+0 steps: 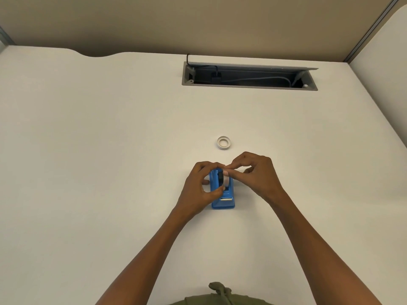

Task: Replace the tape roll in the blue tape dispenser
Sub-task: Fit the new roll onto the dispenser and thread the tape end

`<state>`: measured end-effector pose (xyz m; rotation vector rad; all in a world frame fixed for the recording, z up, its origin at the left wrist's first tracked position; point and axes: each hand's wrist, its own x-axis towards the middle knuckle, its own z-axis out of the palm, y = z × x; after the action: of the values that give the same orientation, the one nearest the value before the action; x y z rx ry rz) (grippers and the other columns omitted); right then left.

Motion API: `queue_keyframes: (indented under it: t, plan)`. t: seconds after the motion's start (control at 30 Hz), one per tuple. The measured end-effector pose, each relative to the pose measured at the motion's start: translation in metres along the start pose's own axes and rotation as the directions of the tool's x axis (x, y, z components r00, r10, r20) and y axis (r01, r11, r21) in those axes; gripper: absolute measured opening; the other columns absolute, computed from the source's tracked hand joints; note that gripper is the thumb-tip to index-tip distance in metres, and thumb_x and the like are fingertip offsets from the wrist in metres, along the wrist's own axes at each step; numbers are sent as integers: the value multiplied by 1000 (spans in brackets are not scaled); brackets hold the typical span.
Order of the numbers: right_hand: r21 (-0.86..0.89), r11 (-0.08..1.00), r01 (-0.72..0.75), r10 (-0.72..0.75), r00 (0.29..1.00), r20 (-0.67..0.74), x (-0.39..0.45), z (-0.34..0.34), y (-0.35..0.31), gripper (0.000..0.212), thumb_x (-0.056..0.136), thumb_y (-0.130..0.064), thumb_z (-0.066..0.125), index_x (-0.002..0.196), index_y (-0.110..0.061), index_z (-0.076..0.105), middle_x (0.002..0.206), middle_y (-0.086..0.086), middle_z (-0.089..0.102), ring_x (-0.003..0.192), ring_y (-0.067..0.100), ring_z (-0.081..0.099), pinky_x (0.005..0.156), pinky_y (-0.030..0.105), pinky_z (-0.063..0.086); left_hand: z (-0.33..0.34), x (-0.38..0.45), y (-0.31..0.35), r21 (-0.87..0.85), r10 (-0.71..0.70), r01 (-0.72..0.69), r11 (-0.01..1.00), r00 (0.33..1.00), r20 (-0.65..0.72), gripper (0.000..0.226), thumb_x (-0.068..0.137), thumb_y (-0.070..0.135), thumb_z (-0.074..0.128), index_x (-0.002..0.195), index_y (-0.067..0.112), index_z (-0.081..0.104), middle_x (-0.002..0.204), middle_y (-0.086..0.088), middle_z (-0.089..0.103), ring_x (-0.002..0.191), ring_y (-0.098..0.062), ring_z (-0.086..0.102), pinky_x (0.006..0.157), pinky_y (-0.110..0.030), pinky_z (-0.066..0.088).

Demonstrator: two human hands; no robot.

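On the white surface (110,150), near its front edge, the blue tape dispenser (222,202) is steadied by the left hand (199,188); a tape roll (226,180) is pinched over its cradle by the right hand (255,172). Another roll (224,142) lies just beyond.

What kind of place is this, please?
Probably an office workstation. The white desk has a built-in cable tray with its lid open and wires inside, and a beige partition panel stands behind it. A blue tape dispenser suits office work.

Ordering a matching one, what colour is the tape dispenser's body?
Blue, seen in the head view: tape dispenser.
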<state>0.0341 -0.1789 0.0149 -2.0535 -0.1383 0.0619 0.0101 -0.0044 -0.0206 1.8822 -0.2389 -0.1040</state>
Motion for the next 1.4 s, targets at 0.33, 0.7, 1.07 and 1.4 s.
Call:
queue_keyframes:
  t: [0.33,0.7,1.07,1.4]
  plan:
    - [-26,1000,-1,0,999,-49,-1,2,-3,7,74,-23,76,77,-17,73,76,-7,70,74,4,63,58,8,43,1,0,2,-31,5,-6,1000,999,-41,43,74,34,69,101,58,47,110,24,49,104,9,50,78,-7,47]
    - [-18,1000,3,-4,1000,-26,-9,0,-6,12,74,-22,77,85,-18,76,84,-3,72,78,7,65,60,15,46,1,0,0,-45,-13,12,999,999,-33,44,73,31,71,102,54,47,111,23,49,104,7,51,79,-9,48]
    - [-221,967,130,-133,991,0,-10,1,-15,8,75,-16,75,83,-14,77,79,1,72,71,9,63,59,21,46,1,1,-1,-43,-16,15,999,1000,-26,47,71,30,71,98,60,48,110,26,49,103,11,50,78,-7,47]
    - [-258,961,98,-91,995,37,-11,2,-20,2,79,-16,70,81,-15,70,80,-5,66,71,6,61,61,7,40,2,2,-3,-43,-25,23,999,999,-25,47,70,31,71,101,56,46,110,23,48,102,10,51,77,-8,48]
